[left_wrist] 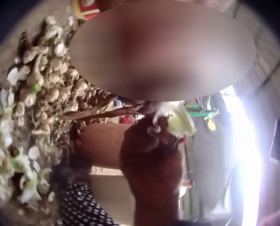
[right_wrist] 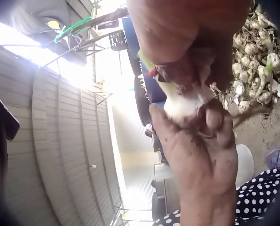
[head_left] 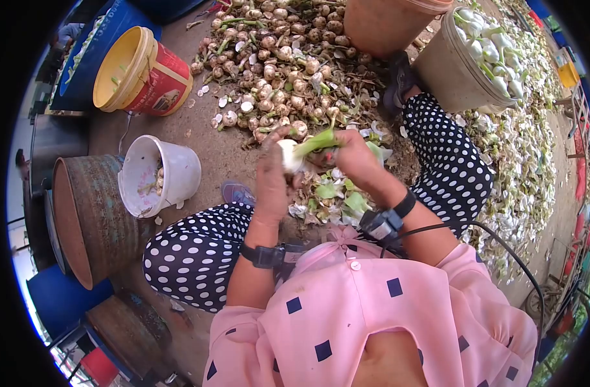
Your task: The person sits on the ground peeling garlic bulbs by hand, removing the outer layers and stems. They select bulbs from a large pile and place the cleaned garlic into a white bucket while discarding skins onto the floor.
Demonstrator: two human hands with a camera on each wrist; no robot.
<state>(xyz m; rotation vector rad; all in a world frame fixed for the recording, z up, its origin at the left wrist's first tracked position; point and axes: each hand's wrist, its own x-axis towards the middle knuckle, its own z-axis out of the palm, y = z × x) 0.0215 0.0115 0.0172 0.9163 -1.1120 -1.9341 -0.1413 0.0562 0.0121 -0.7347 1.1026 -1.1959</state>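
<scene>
A white bulb [head_left: 288, 153] with a green stalk [head_left: 315, 140] is held up between both hands over the ground. My left hand [head_left: 274, 169] grips the white bulb end, its soiled fingers [right_wrist: 210, 120] curled round the bulb [right_wrist: 182, 103]. My right hand [head_left: 350, 158] pinches the stalk end [left_wrist: 180, 120] from the other side; this hand [left_wrist: 149, 155] shows dark in the left wrist view. A small red bit [right_wrist: 151, 73] sits by the right fingers, and I cannot tell what it is.
A heap of unpeeled bulbs [head_left: 275, 58] lies ahead. A white bucket [head_left: 156, 174] lies tipped at the left, a yellow-and-red bucket [head_left: 137, 71] behind it. A tan bucket [head_left: 450, 77] at the right holds peeled bulbs. Peelings [head_left: 521, 161] cover the right ground. A rusty drum [head_left: 88, 219] stands left.
</scene>
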